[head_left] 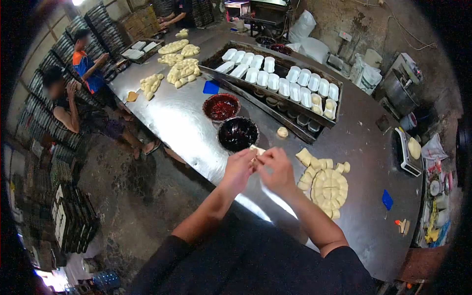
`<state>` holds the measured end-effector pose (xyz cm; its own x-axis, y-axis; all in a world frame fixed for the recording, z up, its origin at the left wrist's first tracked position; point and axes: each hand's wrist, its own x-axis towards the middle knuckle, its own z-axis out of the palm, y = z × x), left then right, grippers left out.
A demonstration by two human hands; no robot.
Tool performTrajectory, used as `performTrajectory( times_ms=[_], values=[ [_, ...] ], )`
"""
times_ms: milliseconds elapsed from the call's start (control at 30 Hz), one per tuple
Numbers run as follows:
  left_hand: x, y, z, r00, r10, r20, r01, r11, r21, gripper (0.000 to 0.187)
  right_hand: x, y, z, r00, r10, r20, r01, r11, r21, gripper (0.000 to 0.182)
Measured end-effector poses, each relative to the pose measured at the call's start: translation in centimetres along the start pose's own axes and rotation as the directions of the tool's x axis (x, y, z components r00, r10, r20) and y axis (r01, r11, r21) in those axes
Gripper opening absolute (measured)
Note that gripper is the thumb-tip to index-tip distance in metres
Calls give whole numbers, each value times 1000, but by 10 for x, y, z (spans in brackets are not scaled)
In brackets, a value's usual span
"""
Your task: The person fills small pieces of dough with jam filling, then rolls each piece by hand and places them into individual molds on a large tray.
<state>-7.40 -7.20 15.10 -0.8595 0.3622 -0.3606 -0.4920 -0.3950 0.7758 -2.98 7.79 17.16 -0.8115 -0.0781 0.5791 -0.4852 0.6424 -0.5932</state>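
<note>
Both of my hands meet over the metal table, just below a bowl of dark filling (238, 134). A small piece of pale dough (257, 150) is pinched between the fingertips of my left hand (239, 169) and my right hand (278, 170). Behind the dark bowl sits a bowl of red filling (221, 107). One dough ball (282, 132) lies on the table beyond my right hand. To the right of that hand is a cluster of cut dough pieces (329, 189).
A long tray (275, 113) of white paper cups stands at the back. Blue scrapers (211, 87) (387, 200) lie on the table (364, 236). A scale (408, 153) holding dough is at the right. More dough (183, 72) lies farther left, near two people.
</note>
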Motion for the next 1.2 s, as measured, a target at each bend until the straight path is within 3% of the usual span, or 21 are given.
performTrajectory(
  times_ms=[100,167,233,300,333,367,400,500,567,633,700,767,800,867,900,933,967,1000,1033,1100,1200],
  values=[
    [-20,17,36,985,146,-96,-158,980,-124,27,1,-24,-34,985,-48,-164,26,990,-136,27],
    [-21,11,49,970,238,-59,-239,971,-8,36,7,-17,-51,989,78,-129,-96,986,-140,31],
    [-27,4,64,987,160,15,-161,984,71,33,12,-12,-55,814,563,141,-577,812,89,28],
    [-36,19,75,996,2,87,-3,1000,12,26,4,-9,-51,824,566,29,-565,815,125,24],
    [-30,18,71,995,42,93,-49,996,70,27,-1,-11,-48,954,282,-99,-280,959,30,26],
    [-22,13,66,992,71,101,-84,988,130,29,-8,-14,-44,982,-33,-186,15,995,-100,29],
    [-17,6,61,966,222,131,-238,964,117,31,-10,-28,-45,978,-84,-190,77,996,-44,29],
    [-20,7,68,962,251,106,-256,966,36,26,-9,-30,-48,945,127,-301,-133,991,-1,25],
    [-12,-1,57,974,79,210,-111,983,146,26,-9,-14,-40,904,266,-335,-249,964,95,25],
    [-25,11,76,972,-127,197,122,992,35,28,-20,5,-28,903,41,-427,-98,989,-113,22],
    [-2,-3,47,971,-124,205,81,975,207,31,-32,-5,-23,949,-81,-306,7,972,-236,22],
    [18,-6,23,956,-41,290,-118,854,508,34,-53,-6,-23,976,47,-214,-74,990,-120,24],
    [24,-14,13,937,-60,344,-119,871,476,35,-62,-1,-26,928,182,-326,-199,980,-20,23],
    [6,-22,35,922,-192,337,5,874,486,33,-55,-12,-31,806,440,-397,-423,896,134,20],
    [-1,-26,41,892,-309,329,117,863,492,33,-65,-5,-24,800,452,-394,-436,890,135,20],
    [18,-52,18,747,-478,462,139,791,595,30,-87,9,-12,833,472,-287,-462,880,109,21],
    [39,-64,2,741,-489,460,149,788,597,30,-110,24,-1,856,486,-178,-479,874,80,23],
    [64,-70,-9,695,-464,549,-230,580,782,29,-137,30,5,807,562,-179,-565,824,41,30],
    [88,-72,-12,628,-472,619,-571,262,778,27,-155,36,19,809,562,-172,-565,825,37,30],
    [133,-74,1,860,-106,499,-485,130,865,27,-189,45,42,808,525,-268,-589,694,-414,35],
    [197,-108,25,752,129,646,-646,-54,762,38,-167,58,95,890,456,-18,-440,847,-299,34]
  ],
)
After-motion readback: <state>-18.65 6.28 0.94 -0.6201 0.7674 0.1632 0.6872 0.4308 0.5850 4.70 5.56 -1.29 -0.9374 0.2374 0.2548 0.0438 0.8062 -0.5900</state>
